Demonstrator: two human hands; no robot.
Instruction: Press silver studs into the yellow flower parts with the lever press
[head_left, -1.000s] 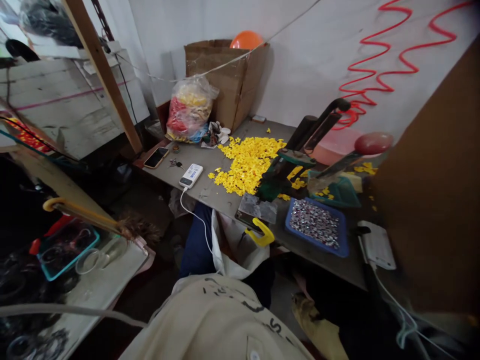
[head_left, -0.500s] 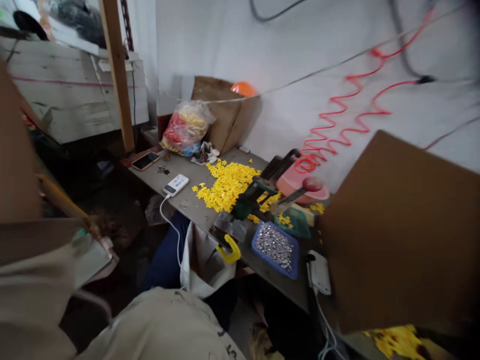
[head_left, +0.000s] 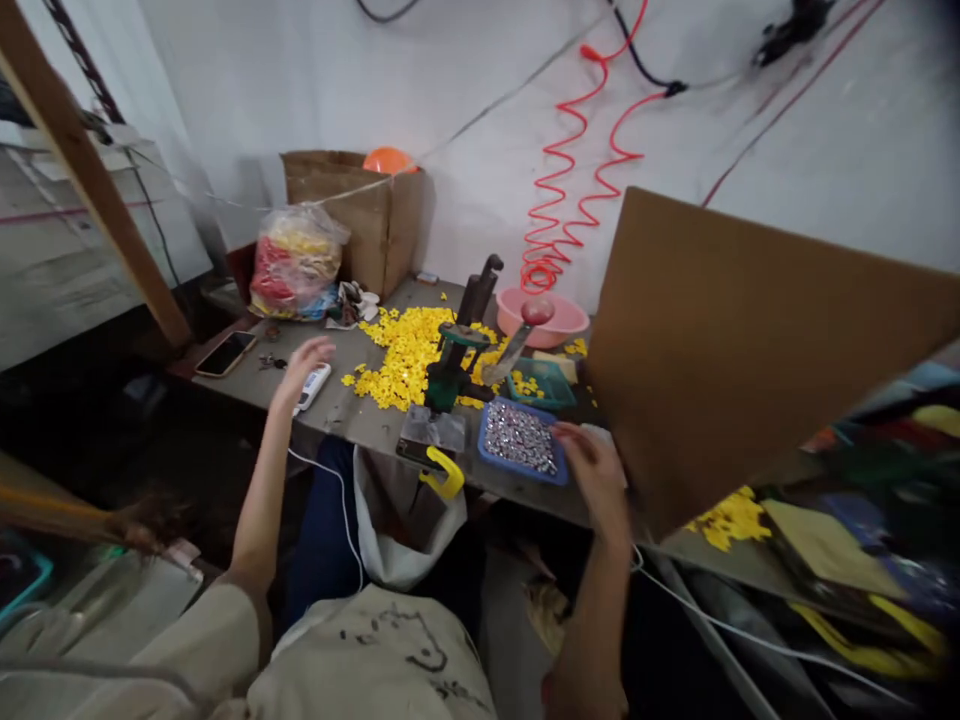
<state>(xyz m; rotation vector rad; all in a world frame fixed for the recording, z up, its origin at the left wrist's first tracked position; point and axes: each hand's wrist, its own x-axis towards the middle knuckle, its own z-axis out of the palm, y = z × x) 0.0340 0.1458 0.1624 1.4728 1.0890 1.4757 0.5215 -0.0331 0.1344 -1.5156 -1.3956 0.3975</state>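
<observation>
A person's right hand [head_left: 592, 475] reaches over the far right corner of a blue plastic tray [head_left: 519, 470] heaped with silver metal studs [head_left: 519, 438], the fingers [head_left: 568, 433] bent and lying at the tray's rim; whether they are pinching anything cannot be told. The left hand [head_left: 300, 365] is open, its fingers [head_left: 316, 350] spread and raised just beside a white power bank [head_left: 311, 388], whose label is too small to read, and a white charging cable [head_left: 322, 470] runs from it over the front edge of a grey workbench [head_left: 337, 430]. Toward the bench's middle, a heap of yellow plastic flowers [head_left: 397, 360] spreads around the base of a green hand press [head_left: 450, 370] with a red-knobbed lever [head_left: 525, 330]. At the front edge, a yellow handle [head_left: 442, 473] sits on a metal plate [head_left: 431, 430], just left of the blue tray. A small green tray [head_left: 540, 385] and a pink basin [head_left: 544, 325] stand toward the back edge, beneath a coiled red air hose [head_left: 562, 200] on the wall. In the far left corner lie a smartphone [head_left: 225, 353] and keys [head_left: 271, 361], with a plastic bag [head_left: 292, 265] and a cardboard box [head_left: 352, 210] behind them. A sheet of brown cardboard [head_left: 750, 340] blocks the bench's right end. The person's pale shirt [head_left: 375, 660] bears a dark line drawing, with no legible words.
</observation>
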